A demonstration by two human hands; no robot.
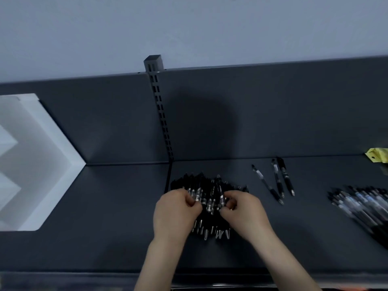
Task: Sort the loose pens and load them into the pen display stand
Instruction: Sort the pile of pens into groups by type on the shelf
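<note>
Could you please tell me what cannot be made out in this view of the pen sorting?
Head view:
Centre pen pile: partly covered by the left hand and right hand; count unreadable.
Right pen heap: blurred and cut off by the right edge.
Yellow item: cut by the right edge; unidentifiable.
White stand: cut by the left edge; slots unseen.
Three separate pens: print too small.

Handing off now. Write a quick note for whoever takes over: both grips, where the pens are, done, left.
Hands: left grip and right grip each pinch pens in the black pen pile, mid-shelf.
Three pens lie apart to its right; a second pile sits far right.
Done: sorting begun.
Left: finish sorting, load everything; white unit at left, possibly the stand, shows no pens.
</note>
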